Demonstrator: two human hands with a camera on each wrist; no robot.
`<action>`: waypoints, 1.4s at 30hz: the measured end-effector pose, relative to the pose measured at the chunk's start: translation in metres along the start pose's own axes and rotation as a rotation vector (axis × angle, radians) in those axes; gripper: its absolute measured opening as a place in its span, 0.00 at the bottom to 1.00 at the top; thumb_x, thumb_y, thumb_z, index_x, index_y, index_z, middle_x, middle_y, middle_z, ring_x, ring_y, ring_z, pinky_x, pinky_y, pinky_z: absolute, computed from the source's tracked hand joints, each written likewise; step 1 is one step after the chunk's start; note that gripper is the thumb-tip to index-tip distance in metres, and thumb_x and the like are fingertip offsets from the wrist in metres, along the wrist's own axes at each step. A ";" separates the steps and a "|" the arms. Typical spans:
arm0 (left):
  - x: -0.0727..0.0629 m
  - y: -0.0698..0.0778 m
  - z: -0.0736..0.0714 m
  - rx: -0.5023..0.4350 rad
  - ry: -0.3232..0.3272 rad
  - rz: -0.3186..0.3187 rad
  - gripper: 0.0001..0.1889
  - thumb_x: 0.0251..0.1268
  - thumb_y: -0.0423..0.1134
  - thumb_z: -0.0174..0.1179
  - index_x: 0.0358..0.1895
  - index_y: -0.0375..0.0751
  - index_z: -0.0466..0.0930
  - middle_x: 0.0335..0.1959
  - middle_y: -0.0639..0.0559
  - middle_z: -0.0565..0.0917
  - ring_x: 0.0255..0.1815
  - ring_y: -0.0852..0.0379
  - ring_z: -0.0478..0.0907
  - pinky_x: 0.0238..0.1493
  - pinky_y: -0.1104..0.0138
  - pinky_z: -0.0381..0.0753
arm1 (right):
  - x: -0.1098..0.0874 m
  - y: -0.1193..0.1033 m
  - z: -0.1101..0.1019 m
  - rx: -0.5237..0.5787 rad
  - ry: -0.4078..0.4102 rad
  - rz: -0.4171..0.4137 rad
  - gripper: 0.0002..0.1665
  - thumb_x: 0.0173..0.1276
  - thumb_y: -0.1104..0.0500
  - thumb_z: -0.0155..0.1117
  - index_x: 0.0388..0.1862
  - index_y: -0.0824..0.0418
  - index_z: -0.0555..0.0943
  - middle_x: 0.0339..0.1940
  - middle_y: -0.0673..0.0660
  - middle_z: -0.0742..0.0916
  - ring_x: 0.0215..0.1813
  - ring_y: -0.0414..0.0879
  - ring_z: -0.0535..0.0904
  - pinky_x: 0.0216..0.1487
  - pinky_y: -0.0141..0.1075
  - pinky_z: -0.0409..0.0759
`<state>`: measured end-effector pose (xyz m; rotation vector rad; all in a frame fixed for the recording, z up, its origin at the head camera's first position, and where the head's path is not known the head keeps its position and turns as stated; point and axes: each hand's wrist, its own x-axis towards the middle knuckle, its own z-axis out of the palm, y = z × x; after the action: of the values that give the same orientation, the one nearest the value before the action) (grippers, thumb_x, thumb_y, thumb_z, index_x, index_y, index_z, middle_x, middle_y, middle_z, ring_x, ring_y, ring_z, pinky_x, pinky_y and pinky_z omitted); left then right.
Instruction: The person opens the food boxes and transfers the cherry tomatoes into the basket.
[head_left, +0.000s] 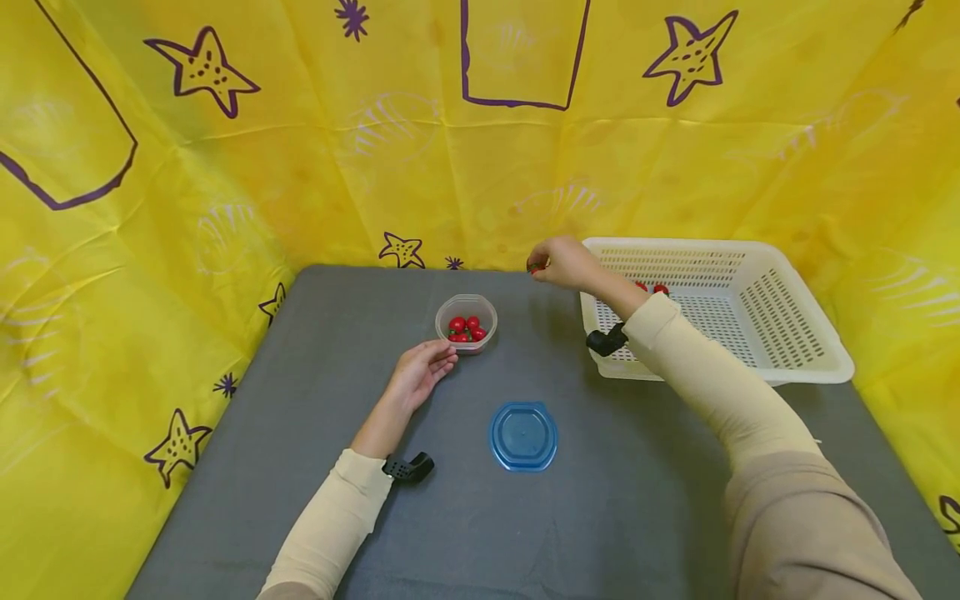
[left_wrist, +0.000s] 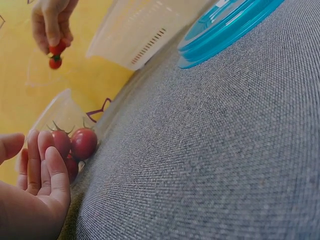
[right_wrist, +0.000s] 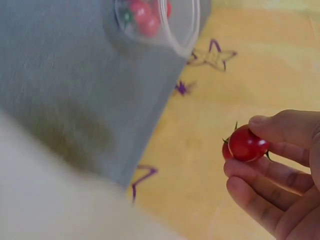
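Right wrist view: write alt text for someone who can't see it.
A right hand pinches two red tomatoes in front of star-patterned yellow cloth. At top, a clear container holding more tomatoes stands on a gray tabletop.

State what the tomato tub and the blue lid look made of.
Tub: see-through and smooth, probably plastic, possibly glass, since tomatoes show through its wall. Blue lid: likely plastic too, glossy, judging by bright highlights along its molded rim.
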<state>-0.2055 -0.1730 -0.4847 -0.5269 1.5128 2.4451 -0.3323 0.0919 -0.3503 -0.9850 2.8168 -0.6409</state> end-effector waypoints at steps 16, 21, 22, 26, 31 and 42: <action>0.000 0.001 0.002 0.020 0.005 -0.003 0.04 0.73 0.34 0.53 0.37 0.43 0.76 0.26 0.56 0.85 0.30 0.62 0.83 0.41 0.71 0.83 | -0.028 0.067 -0.038 0.067 0.046 0.211 0.15 0.65 0.64 0.63 0.48 0.72 0.81 0.48 0.71 0.85 0.51 0.64 0.80 0.56 0.54 0.76; 0.000 0.001 0.002 0.028 0.010 -0.008 0.04 0.72 0.34 0.54 0.37 0.42 0.76 0.26 0.56 0.85 0.30 0.62 0.84 0.41 0.71 0.83 | -0.036 0.085 -0.041 0.080 0.053 0.262 0.15 0.65 0.65 0.63 0.48 0.73 0.81 0.49 0.73 0.85 0.51 0.65 0.80 0.56 0.55 0.76; 0.000 0.001 0.002 0.029 0.011 -0.010 0.04 0.72 0.34 0.54 0.37 0.42 0.76 0.27 0.56 0.85 0.30 0.62 0.84 0.41 0.71 0.83 | -0.038 0.089 -0.041 0.083 0.051 0.272 0.15 0.65 0.64 0.62 0.48 0.73 0.80 0.49 0.73 0.84 0.51 0.65 0.80 0.56 0.55 0.75; 0.000 0.001 0.001 0.038 0.025 -0.015 0.03 0.72 0.35 0.54 0.38 0.42 0.77 0.27 0.55 0.85 0.31 0.62 0.83 0.41 0.71 0.83 | -0.045 0.101 -0.042 0.080 0.050 0.305 0.15 0.67 0.64 0.61 0.48 0.73 0.80 0.49 0.73 0.84 0.51 0.66 0.80 0.55 0.56 0.76; 0.000 0.001 0.001 0.048 0.025 -0.011 0.03 0.73 0.35 0.54 0.40 0.41 0.76 0.27 0.56 0.85 0.31 0.62 0.83 0.41 0.71 0.83 | -0.055 0.114 -0.043 0.068 0.045 0.352 0.16 0.68 0.63 0.59 0.50 0.74 0.79 0.50 0.74 0.83 0.51 0.66 0.79 0.53 0.56 0.76; -0.001 0.001 0.002 0.034 0.010 -0.012 0.05 0.73 0.34 0.53 0.37 0.43 0.77 0.26 0.56 0.85 0.30 0.62 0.83 0.41 0.71 0.83 | -0.075 0.143 -0.043 0.051 0.055 0.432 0.18 0.67 0.60 0.61 0.48 0.74 0.80 0.44 0.73 0.85 0.44 0.65 0.80 0.47 0.55 0.78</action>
<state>-0.2053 -0.1720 -0.4827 -0.5413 1.5477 2.4066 -0.3649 0.2533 -0.3748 -0.3310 2.9009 -0.6828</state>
